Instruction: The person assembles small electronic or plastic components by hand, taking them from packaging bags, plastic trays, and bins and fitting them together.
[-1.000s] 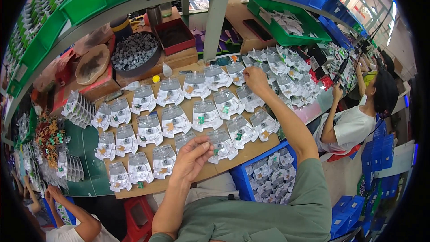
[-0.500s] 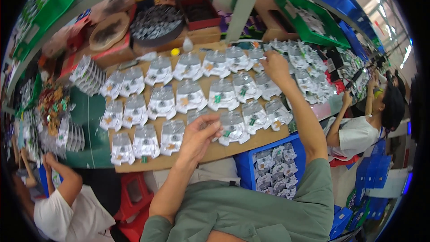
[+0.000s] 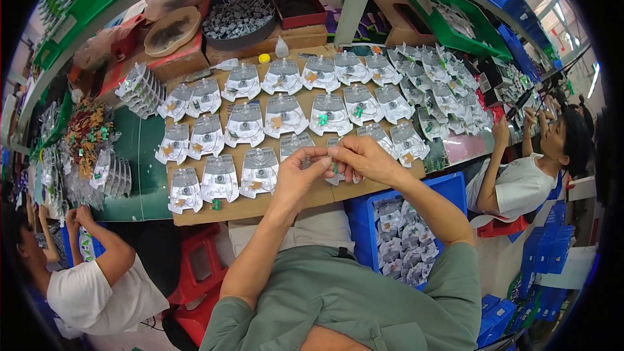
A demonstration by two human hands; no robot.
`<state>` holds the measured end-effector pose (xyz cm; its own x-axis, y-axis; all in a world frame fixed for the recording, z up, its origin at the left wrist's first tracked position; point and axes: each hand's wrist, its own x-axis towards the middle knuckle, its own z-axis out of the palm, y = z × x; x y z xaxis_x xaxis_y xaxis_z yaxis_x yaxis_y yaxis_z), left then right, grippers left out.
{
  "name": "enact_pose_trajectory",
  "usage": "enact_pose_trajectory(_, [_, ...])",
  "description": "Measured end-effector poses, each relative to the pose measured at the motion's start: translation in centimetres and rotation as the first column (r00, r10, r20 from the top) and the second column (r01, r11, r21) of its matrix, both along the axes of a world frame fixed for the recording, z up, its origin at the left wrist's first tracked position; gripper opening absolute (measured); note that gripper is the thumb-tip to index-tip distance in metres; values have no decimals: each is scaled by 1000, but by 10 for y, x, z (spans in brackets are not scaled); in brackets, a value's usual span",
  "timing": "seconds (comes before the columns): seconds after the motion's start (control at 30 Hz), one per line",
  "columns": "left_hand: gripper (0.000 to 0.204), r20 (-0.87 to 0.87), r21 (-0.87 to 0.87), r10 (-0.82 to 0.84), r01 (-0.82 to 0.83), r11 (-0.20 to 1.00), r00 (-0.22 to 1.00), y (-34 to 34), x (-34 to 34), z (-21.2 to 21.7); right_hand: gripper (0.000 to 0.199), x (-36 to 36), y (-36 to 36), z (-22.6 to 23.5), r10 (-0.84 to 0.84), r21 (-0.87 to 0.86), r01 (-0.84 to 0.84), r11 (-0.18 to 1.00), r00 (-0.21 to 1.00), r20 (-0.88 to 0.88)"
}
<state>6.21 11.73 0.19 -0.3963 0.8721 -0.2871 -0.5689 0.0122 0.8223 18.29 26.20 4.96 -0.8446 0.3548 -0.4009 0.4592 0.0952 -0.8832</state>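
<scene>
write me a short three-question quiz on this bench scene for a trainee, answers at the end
1. True or false: the person's left hand and right hand are close together over the cardboard, where plastic parts are laid out.
2. What colour is the bin just below the front edge of the cardboard? a) red b) blue c) green
3. Fill in: in the picture, the yellow cap is to the ____ of the dropper bottle.

Key: 1. true; 2. b; 3. left

Bright, even light with white glare at upper right, fairly crisp centre, fisheye-bowed edges, black corners.
</scene>
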Motion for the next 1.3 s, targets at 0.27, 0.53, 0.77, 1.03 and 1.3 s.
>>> enact_pose_trajectory(0.27, [27, 66, -56, -67, 71, 996, 996, 6, 8, 0, 22, 17, -10, -18, -216, -71, 207, 976, 965, -147])
enact_pose_trajectory(0.53, [26, 188, -44, -126, 137, 990, 974, 3, 12, 1, 16, 63, 53, -21, -320, 602, 530, 598, 846, -427])
enact_pose_trajectory(0.77, [21, 425, 26, -235, 248, 968, 874, 8, 18, -4, 11, 77, 130, -46, -355, 863, 354, 360, 908, -224])
enact_pose_trajectory(1.03, [22, 444, 36, -226, 234, 971, 867, 8, 16, -6, 12, 58, 146, -59, -293, 937, 86, 339, 956, 18])
enact_pose_trajectory(1.3, [25, 421, -1, -151, 166, 986, 894, 7, 19, -2, 20, 53, 127, -33, -335, 947, 170, 273, 939, -72])
